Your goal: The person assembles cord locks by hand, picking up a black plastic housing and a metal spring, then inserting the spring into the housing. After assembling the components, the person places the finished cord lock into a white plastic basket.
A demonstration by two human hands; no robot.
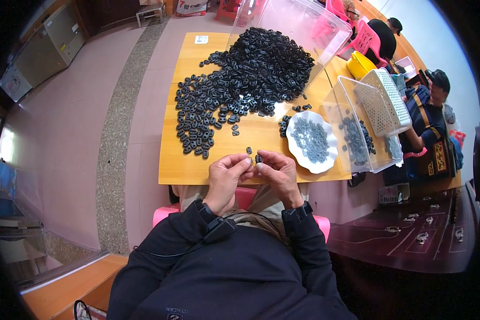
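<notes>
Above the table's near edge my two hands meet, fingertips almost touching. Pinched between thumb and forefinger of my right hand (280, 175) is a small black two-hole piece (258, 159), oval and like a cord lock. My left hand (227, 175) is closed at the fingertips on something too small to make out. One loose black piece (249, 150) lies just beyond the fingers. Farther off spreads a big pile of the same black pieces (272, 61), thinning toward the left. Right of my hands, a white wavy-rimmed plate (329, 154) holds many small greyish, translucent parts (310, 140).
A large clear bin (325, 32) lies behind the pile. On the right stand a clear box (381, 166) with black pieces, a white perforated basket (386, 101) and a yellow tub (360, 65). A co-worker (429, 106) sits beyond them. The wooden table (197, 173) ends before my lap.
</notes>
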